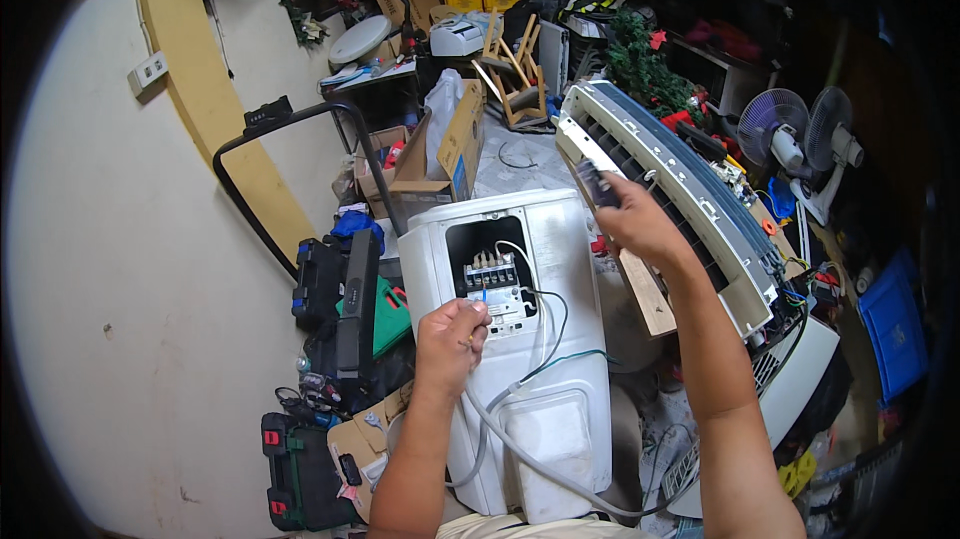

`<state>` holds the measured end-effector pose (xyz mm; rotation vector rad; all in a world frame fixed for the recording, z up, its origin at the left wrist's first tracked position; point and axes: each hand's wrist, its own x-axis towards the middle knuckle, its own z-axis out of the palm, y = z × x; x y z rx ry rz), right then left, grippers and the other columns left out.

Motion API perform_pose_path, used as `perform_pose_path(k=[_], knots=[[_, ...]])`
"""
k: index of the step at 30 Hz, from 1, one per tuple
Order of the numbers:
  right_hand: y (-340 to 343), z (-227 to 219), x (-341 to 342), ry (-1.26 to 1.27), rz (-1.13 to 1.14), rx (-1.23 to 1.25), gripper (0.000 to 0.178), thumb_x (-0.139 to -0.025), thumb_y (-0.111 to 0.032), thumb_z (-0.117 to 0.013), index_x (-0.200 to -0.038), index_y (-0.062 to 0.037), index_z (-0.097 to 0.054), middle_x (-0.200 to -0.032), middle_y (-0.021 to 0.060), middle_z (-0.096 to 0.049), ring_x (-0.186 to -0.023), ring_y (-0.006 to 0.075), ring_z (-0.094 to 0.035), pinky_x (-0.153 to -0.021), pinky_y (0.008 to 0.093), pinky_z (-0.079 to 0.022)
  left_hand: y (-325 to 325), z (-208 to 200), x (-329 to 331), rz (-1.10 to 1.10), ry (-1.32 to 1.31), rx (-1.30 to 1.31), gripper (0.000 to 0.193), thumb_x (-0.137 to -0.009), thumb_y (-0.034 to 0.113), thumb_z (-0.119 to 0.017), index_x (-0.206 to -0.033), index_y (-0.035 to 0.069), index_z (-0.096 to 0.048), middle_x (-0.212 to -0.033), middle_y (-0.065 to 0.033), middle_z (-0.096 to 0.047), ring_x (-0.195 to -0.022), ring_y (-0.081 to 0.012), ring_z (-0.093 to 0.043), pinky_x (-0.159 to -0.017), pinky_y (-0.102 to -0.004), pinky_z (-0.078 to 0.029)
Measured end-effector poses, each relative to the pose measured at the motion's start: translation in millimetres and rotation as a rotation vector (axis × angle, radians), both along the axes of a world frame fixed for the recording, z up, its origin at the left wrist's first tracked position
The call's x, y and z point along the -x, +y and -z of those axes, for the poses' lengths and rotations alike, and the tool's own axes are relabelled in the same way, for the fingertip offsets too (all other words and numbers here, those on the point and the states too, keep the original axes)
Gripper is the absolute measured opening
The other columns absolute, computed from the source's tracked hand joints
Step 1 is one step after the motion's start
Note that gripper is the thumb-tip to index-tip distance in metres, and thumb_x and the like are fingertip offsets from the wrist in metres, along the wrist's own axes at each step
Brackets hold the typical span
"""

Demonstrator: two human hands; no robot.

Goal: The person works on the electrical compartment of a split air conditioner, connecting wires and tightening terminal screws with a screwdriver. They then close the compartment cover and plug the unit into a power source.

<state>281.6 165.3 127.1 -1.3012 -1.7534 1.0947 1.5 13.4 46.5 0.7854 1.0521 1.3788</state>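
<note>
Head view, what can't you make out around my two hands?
In the head view:
- Dark tool in the right hand: exact kind; blurred, partly covered by fingers.
- Blue wire at the left hand: the part covered by the fingertips.
- Terminal block: screw details; too small.
- Both forearms: their upper ends, cut off by the lower edge.

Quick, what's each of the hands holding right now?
Left hand: closed, pinching a thin blue wire.
Right hand: closed around a dark object; its kind is unclear.
</note>
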Motion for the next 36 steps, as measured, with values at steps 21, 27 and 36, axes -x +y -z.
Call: perform_pose_path(k=[21,27,36], knots=[[-33.2,-16.1,117.1,-0.382,-0.467,0.218,0.033,-0.095,-0.037,-0.083,-0.102,-0.0057,-0.075,-0.076,0.0004,-0.067,-0.065,0.0074,-0.060,-0.055,0.0294,-0.043,-12.2,-1.4,-4.9,-0.443,1.035,-0.570,0.009,-0.091,0.012,-0.076,-0.087,0.005,-0.072,-0.083,-0.0163,-0.073,-0.072,-0.0386,-0.071,-0.065,-0.0450,-0.056],[-12.1,-64.4,111.9,0.075,-0.324,-0.202,0.044,-0.111,-0.051,-0.060,-0.126,-0.0103,-0.065,-0.085,-0.0018,-0.062,-0.075,0.0071,-0.053,-0.068,0.0277,-0.045,-1.2,1.3,-2.9,-0.394,1.211,-0.285,0.018,-0.089,0.023,-0.072,-0.082,0.006,-0.073,-0.079,-0.0181,-0.074,-0.072,-0.0410,-0.073,-0.067,-0.0491,-0.058],[-1.5,-77.5,113.3,0.368,-0.316,-0.373,0.050,-0.105,-0.035,-0.074,-0.140,-0.0045,-0.055,-0.100,0.0053,-0.075,-0.084,0.0089,-0.068,-0.064,0.0264,-0.056,13.8,-6.0,-11.1,-0.375,1.326,-0.125,0.022,-0.088,0.025,-0.071,-0.081,0.005,-0.077,-0.071,-0.0207,-0.072,-0.070,-0.0425,-0.073,-0.068,-0.0500,-0.058]])
